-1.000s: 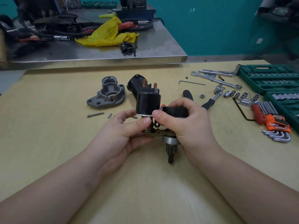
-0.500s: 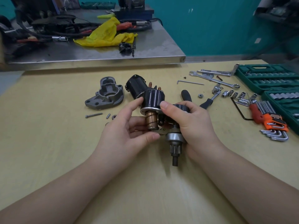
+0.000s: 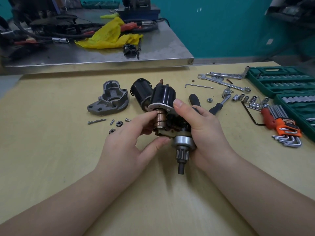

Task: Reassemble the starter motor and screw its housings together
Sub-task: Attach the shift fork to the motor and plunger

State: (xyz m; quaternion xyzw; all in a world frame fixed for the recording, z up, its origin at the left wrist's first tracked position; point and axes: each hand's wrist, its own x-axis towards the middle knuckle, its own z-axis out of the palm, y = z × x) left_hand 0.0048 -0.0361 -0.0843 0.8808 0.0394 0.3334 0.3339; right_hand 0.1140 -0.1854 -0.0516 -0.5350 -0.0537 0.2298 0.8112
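the pale yellow wooden desk (image 3: 51, 167) carries everything, and the green plastic socket case (image 3: 281, 80) lies open at its far right corner, probably so tools are within reach of the right arm. nearer the far middle the grey cast-metal nose housing (image 3: 109, 99) lies hollow side up, and just right of it the black cylindrical motor casing (image 3: 140, 94) lies on its side; both look set aside, waiting for the inner parts.

above the middle of the desk, the half-built starter assembly with its black solenoid drum and steel pinion shaft (image 3: 170, 120) is held off the surface, tilted with the pinion toward the person, likely to expose the copper-coloured plunger. the right hand (image 3: 202, 126) wraps its fingers round the assembly from the right, thumb pressed on the drum's rim, as the steadying grip. the left hand (image 3: 134, 138) pinches the plunger section between fingertips and thumb, seemingly seating it.

left of the hands lie a long silver bolt (image 3: 96, 121) and two small dark gears (image 3: 115, 127), parked until needed.
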